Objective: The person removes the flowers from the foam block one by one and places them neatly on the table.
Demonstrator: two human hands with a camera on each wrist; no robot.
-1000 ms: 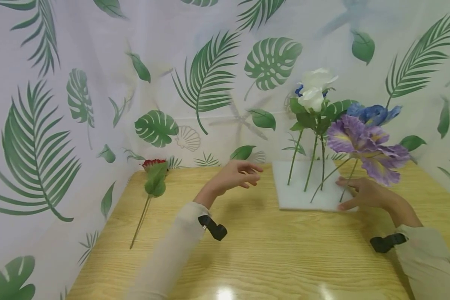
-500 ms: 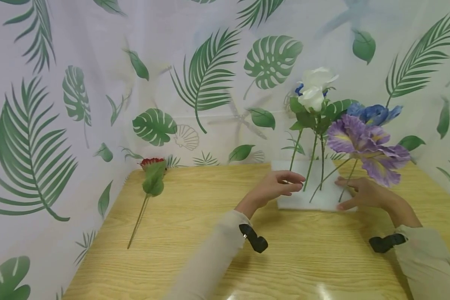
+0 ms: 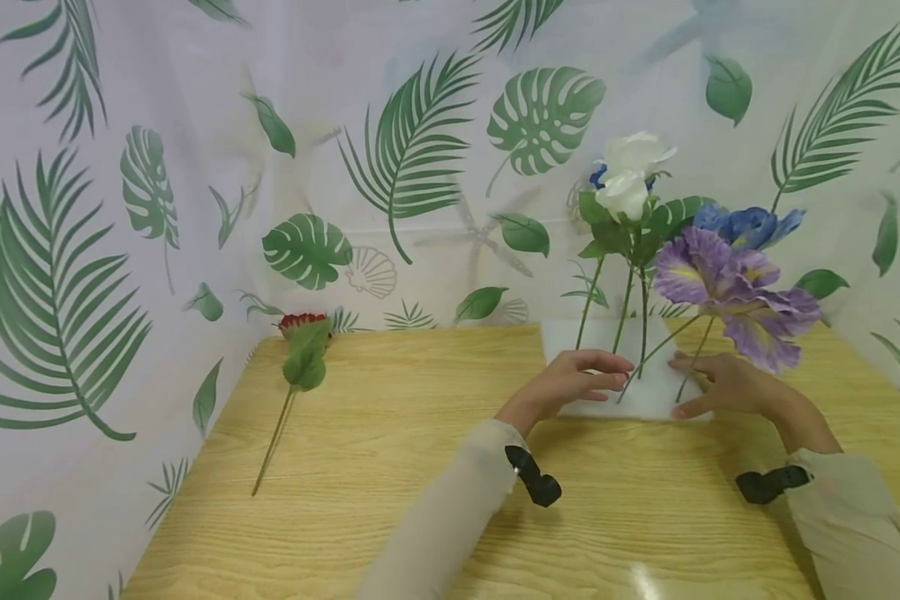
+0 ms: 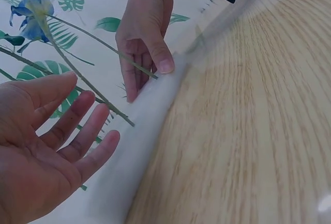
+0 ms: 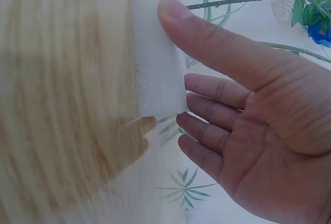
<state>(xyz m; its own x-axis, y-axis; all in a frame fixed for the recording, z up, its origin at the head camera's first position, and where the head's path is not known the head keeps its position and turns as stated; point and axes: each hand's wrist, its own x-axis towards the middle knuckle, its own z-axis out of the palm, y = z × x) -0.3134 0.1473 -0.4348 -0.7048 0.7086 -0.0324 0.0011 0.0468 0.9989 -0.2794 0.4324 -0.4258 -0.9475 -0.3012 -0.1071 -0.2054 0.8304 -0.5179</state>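
Note:
A white foam slab (image 3: 660,404) lies on the table with several artificial flower stems standing in it. White roses (image 3: 626,193) rise at the left, over green leaves. A purple flower (image 3: 686,271) and a blue flower (image 3: 750,227) lean to the right. My left hand (image 3: 573,385) hovers over the slab beside the stems, fingers spread and nothing held, as the left wrist view also shows. My right hand (image 3: 738,387) spans the slab's right front corner: in the right wrist view the thumb (image 5: 207,32) touches the top and the extended fingers reach the side.
A red flower (image 3: 303,323) with green leaves and a long stem lies at the left of the wooden table (image 3: 390,392). A white leaf-print curtain (image 3: 420,192) hangs behind and along the left side. Both wrists carry black camera mounts.
My left hand has moved right, from the table left of the slab to over it beside the stems. My right hand stays at the slab's corner.

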